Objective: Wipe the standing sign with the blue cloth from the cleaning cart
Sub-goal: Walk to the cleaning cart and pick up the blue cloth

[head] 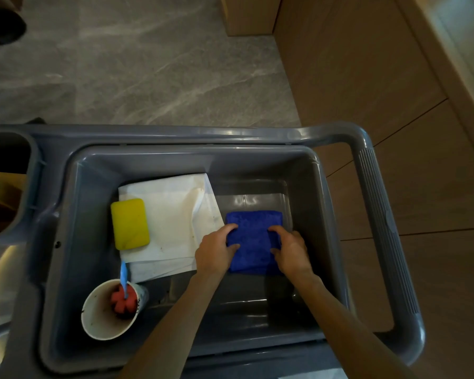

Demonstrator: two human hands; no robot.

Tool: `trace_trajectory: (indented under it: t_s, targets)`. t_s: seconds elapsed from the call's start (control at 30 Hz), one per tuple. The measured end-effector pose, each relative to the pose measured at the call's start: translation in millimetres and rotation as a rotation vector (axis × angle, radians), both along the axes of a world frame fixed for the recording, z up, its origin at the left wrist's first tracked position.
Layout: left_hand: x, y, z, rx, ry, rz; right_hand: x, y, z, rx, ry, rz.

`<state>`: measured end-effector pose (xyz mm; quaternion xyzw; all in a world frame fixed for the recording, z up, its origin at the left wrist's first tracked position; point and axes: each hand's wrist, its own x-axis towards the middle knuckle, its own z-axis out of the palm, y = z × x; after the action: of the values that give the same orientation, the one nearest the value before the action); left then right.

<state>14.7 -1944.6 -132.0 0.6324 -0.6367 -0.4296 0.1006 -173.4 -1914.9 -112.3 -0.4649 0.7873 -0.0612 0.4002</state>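
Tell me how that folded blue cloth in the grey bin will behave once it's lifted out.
The blue cloth looks soft and plush, so it will probably sag and may unfold unless gripped through its layers. It seems light for its size. Its fuzzy pile should not slip from the left hand or right hand, both resting on its edges inside the bin.

A grey marble-patterned floor (148,64) with pale veining fills the far left of the scene, its polished surface catching soft reflected light. Along the right runs light brown wood panelling (367,77) marked by thin dark seams, with a matching wooden block (248,15) standing at the far end.
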Motion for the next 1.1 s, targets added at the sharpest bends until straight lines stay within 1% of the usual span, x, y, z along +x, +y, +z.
trace_trajectory:
  t_s: [0.13,0.23,0.3,0.33,0.37,0.43,0.47,0.53,0.63,0.7,0.77,0.93,1.03,1.1]
  targets:
    - [3,0,-6,0.021,-0.025,-0.056,2,0,1,-0.013,-0.059,-0.120]
    - [3,2,-8,0.004,-0.022,-0.019,4,0,7,-0.031,-0.192,-0.258]
    - [3,2,-8,-0.001,0.001,0.006,4,-1,14,-0.070,-0.321,-0.399]
    - [4,2,-8,-0.010,-0.006,-0.007,5,-1,16,-0.059,-0.376,-0.489]
    - [5,2,-7,-0.032,-0.048,-0.041,6,-1,17,-0.053,-0.387,-0.505]
    - [9,1,-5,-0.107,-0.209,-0.131,7,1,14,-0.043,-0.397,-0.495]
    - [10,1,-4,-0.144,-0.276,-0.156,7,2,13,-0.070,-0.380,-0.471]
    - [11,1,-3,-0.181,-0.338,-0.188,7,1,9,-0.093,-0.376,-0.464]
    - [12,0,-3,-0.195,-0.350,-0.203,7,-2,6,-0.072,-0.386,-0.491]
    - [13,1,-4,-0.195,-0.349,-0.193,8,-3,3,-0.074,-0.344,-0.482]
    - [10,1,-4,-0.193,-0.343,-0.192,10,-6,5,-0.100,-0.253,-0.412]
    - [4,-10,-4,-0.222,-0.352,-0.229,5,-12,6,-0.148,-0.034,-0.135]
    - [1,-15,-3,-0.225,-0.404,-0.283,5,-20,9,-0.165,0.047,-0.039]
    - [-1,-16,1,-0.214,-0.447,-0.315,3,-23,9,-0.121,0.082,0.032]
